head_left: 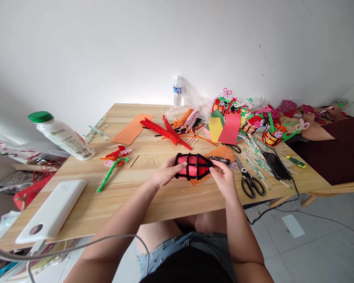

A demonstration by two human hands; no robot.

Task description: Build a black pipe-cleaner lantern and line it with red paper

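Between my two hands lies a red paper lantern [191,166] on its side, caged in fuzzy black pipe cleaners and tapering to the right. My left hand [168,171] grips its wide end, thumb across the red side. The fingers of my right hand [223,177] pinch the black strands at its pointed tip. Just behind that tip is a black marker-like tube [220,160], over a piece of orange paper [224,152]. Black-handled scissors [249,182] rest to the right of my right hand.
Red pipe cleaners [168,131] and coloured paper sheets [230,127] lie behind. Several finished flower-topped baskets [273,135] stand at right, near a phone [277,166] with a cable. A white bottle [65,135] and power bank [53,212] are left. Another person's arm [318,131] reaches in from the right.
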